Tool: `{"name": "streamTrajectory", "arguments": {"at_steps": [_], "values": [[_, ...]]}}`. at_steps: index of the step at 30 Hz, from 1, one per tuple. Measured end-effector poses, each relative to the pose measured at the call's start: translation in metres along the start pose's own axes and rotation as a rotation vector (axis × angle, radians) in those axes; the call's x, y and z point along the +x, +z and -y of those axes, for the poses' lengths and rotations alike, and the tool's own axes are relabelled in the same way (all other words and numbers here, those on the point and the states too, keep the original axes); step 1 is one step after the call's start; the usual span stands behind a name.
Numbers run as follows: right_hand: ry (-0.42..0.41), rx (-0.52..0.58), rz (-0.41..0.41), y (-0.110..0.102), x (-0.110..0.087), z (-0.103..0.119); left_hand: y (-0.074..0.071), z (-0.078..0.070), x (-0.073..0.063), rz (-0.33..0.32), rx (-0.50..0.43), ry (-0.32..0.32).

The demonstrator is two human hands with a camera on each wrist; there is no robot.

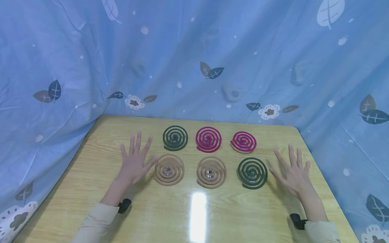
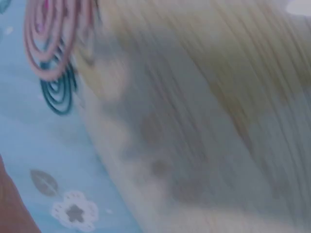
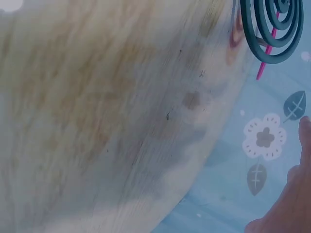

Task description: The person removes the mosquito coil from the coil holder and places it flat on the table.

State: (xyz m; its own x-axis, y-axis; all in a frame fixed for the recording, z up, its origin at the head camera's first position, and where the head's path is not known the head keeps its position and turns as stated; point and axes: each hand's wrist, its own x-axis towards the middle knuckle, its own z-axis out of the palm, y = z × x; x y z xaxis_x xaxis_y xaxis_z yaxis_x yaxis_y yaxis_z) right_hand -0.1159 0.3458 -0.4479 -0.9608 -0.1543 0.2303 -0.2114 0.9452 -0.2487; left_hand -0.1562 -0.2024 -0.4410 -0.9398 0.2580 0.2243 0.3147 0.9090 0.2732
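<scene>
Fingers of both hands are spread straight and released, grasping nothing, with the palms hovering low over or resting on the wooden worktop; which of the two cannot be told. Six mosquito coils lie flat between the hands in two rows of three. The left hand sits just beside the near-left tan coil, its thumb tip almost touching that coil's rim, while its fingers point toward the blue patterned cloth that drapes behind and to both sides of the worktop. Just past those fingertips and inward lies the far-left dark green coil. The right hand lies just beside the near-right dark green coil, its thumb close to the rim but apart from it. Beyond that coil, toward the cloth, sits the far-right magenta coil, and beside it, in the middle of the far row, a second magenta coil. The middle tan coil lies midway between the two hands, well apart from either. Both forearms wear beige sleeves, each with a dark strap at the wrist. The wrist views are blurred, showing only wood grain, cloth and coil edges.
</scene>
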Motion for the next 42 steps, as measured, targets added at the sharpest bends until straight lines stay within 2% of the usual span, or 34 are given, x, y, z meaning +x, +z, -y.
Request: {"name": "streamTrajectory", "arguments": {"at_steps": [9, 16, 21, 27, 37, 40, 42], "values": [[-0.02, 0.052, 0.016, -0.003, -0.012, 0.009, 0.002, -0.048, 0.003, 0.05, -0.12, 0.094], [-0.031, 0.127, 0.025, -0.001, -0.019, 0.018, 0.006, -0.077, 0.013, 0.023, -0.245, 0.182], [-0.027, 0.233, 0.039, 0.002, -0.026, 0.024, 0.017, -0.103, 0.015, 0.016, -0.341, 0.256], [-0.035, 0.381, 0.013, 0.004, -0.032, 0.026, 0.031, -0.134, 0.018, 0.063, -0.485, 0.315], [-0.033, 0.61, -0.014, 0.003, -0.036, 0.026, 0.058, -0.174, 0.027, 0.102, -0.693, 0.437], [-0.011, 0.693, 0.035, 0.0, -0.037, 0.025, 0.066, -0.188, 0.026, 0.145, -0.769, 0.428], [-0.01, 0.75, 0.081, -0.001, -0.037, 0.023, 0.071, -0.197, 0.026, 0.2, -0.833, 0.395]]}}
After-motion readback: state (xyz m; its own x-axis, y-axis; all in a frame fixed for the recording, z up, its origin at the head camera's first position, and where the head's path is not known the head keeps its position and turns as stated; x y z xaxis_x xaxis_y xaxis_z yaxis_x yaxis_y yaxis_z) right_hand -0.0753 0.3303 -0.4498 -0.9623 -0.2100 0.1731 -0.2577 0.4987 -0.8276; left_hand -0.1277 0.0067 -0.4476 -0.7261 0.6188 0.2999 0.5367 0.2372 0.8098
